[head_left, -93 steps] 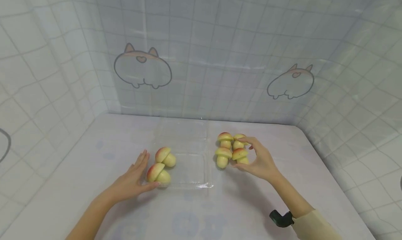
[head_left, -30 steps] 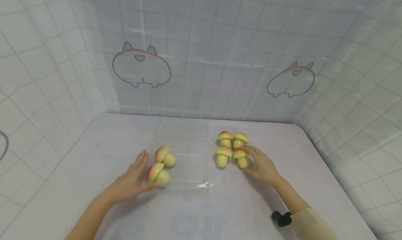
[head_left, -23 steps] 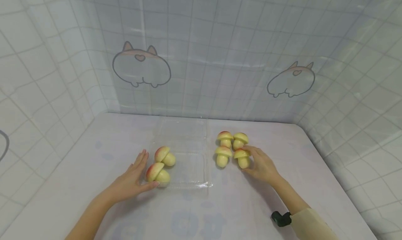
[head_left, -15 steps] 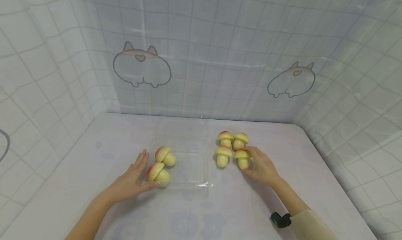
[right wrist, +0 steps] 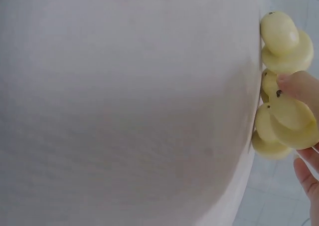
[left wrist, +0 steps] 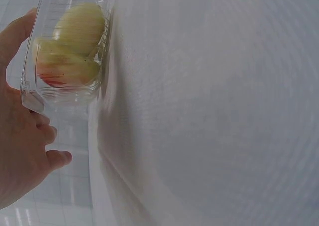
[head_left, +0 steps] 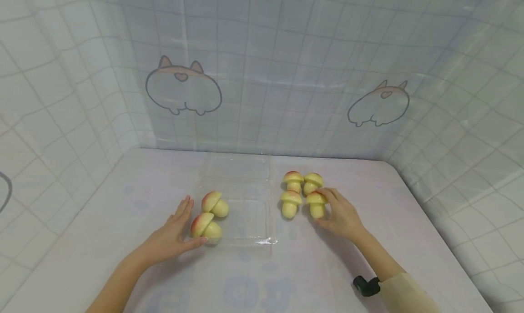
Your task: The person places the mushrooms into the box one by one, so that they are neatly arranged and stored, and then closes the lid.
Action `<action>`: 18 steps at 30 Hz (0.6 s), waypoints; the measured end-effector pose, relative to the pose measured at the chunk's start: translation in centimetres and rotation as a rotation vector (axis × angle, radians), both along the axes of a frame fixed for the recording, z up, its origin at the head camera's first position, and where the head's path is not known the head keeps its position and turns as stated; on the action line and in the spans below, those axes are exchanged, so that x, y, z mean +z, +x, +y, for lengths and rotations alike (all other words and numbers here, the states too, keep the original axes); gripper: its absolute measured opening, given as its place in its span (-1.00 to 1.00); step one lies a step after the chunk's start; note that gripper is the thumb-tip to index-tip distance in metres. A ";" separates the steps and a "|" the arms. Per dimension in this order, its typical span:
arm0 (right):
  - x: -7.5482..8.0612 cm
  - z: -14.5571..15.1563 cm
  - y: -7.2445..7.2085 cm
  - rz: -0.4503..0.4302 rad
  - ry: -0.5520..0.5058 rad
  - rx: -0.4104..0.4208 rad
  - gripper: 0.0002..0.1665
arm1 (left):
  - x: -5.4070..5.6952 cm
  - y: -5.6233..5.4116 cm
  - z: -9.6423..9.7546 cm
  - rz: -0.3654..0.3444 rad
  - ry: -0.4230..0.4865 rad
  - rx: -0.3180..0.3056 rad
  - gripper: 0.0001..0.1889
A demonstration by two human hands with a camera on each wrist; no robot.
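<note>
In the head view, my left hand [head_left: 173,234] lies at the near left corner of a clear plastic clamshell box [head_left: 249,219], fingers straight along its side, thumb at its front wall. Two yellow mushroom-shaped pieces with reddish caps, a rear one [head_left: 215,204] and a front one [head_left: 206,228], lie tilted in the box's left half. To its right, my right hand [head_left: 341,216] pinches the near right mushroom-shaped piece [head_left: 317,208] between thumb and fingers. In the right wrist view, the thumb presses the stem of this held piece [right wrist: 291,111]. Whether it touches the table cannot be told.
Beside the held piece sit three more mushroom-shaped pieces, one at near left [head_left: 289,206], one at far left [head_left: 293,181], one at far right [head_left: 313,182]. The box's lid [head_left: 237,167] lies folded back behind it. Grid-patterned sheets [head_left: 282,76] enclose the pale table [head_left: 245,281].
My right hand has come down from between the two right-hand pieces onto the near right one. That piece has shifted slightly rightward, then slightly upward in view. The left hand has stayed in place.
</note>
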State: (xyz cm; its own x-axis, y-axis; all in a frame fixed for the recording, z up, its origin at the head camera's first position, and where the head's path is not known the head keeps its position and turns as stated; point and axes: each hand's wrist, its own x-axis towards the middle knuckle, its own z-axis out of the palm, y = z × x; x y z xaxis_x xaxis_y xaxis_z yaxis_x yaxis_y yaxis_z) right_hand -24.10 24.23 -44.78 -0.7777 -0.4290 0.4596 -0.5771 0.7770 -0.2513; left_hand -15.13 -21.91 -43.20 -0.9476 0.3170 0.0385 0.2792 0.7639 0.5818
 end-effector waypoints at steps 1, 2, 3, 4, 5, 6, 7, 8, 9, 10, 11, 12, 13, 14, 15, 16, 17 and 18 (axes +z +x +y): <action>0.1 0.0 0.0 0.008 -0.008 0.000 0.02 | 0.0 0.0 0.0 0.000 -0.003 0.000 0.16; 0.3 0.0 0.0 0.017 -0.012 0.000 0.02 | 0.0 0.0 0.0 -0.001 -0.004 0.001 0.16; 0.4 -0.1 0.1 0.025 -0.019 -0.001 0.02 | 0.0 0.0 0.0 -0.002 -0.005 0.002 0.16; 0.6 -0.1 0.1 0.032 -0.026 -0.001 0.02 | 0.0 0.0 0.0 -0.002 -0.005 0.002 0.16; 0.7 -0.2 0.2 0.040 -0.034 0.000 0.01 | 0.0 0.0 0.0 -0.003 -0.005 0.002 0.16; 0.9 -0.2 0.3 0.045 -0.044 0.001 0.01 | 0.1 0.0 -0.1 -0.003 -0.005 0.002 0.16; 1.0 -0.3 0.3 0.052 -0.050 0.002 0.00 | 0.1 0.0 -0.1 -0.004 -0.005 0.002 0.16; 1.2 -0.4 0.4 0.060 -0.055 0.003 0.00 | 0.1 0.0 -0.1 -0.003 -0.006 0.002 0.16; 1.3 -0.5 0.5 0.065 -0.060 0.005 0.00 | 0.1 0.0 -0.1 -0.003 -0.007 0.002 0.16; 1.4 -0.6 0.5 0.071 -0.065 0.007 0.00 | 0.1 0.0 -0.1 -0.003 -0.008 0.002 0.16; 1.5 -0.6 0.5 0.083 -0.066 0.009 0.00 | 0.1 0.0 -0.1 -0.003 -0.009 0.003 0.16; 1.6 -0.7 0.5 0.092 -0.068 0.011 0.00 | 0.1 0.0 -0.1 -0.003 -0.009 0.003 0.16; 1.8 -0.8 0.6 0.101 -0.071 0.013 0.00 | 0.1 0.0 -0.1 -0.004 -0.008 0.004 0.16; 1.9 -0.9 0.6 0.110 -0.074 0.013 0.00 | 0.1 0.0 -0.1 -0.004 -0.007 0.004 0.16; 2.0 -1.0 0.6 0.119 -0.079 0.015 0.01 | 0.1 0.0 -0.1 -0.005 -0.005 0.004 0.16; 2.1 -1.1 0.6 0.128 -0.084 0.016 0.01 | 0.2 0.0 -0.1 -0.006 -0.004 0.003 0.16; 2.2 -1.2 0.6 0.135 -0.088 0.018 0.01 | 0.2 0.1 0.0 -0.007 -0.002 0.003 0.16; 2.4 -1.3 0.6 0.141 -0.097 0.023 0.01 | 0.2 0.1 0.0 -0.011 0.001 0.004 0.16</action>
State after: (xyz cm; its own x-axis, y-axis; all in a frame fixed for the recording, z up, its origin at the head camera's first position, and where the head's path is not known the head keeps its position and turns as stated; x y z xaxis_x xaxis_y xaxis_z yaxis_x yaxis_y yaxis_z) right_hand -23.47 22.92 -42.38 -0.6930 -0.3942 0.6036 -0.6293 0.7393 -0.2397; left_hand -15.06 -21.93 -43.01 -0.9492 0.3134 0.0286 0.2701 0.7645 0.5853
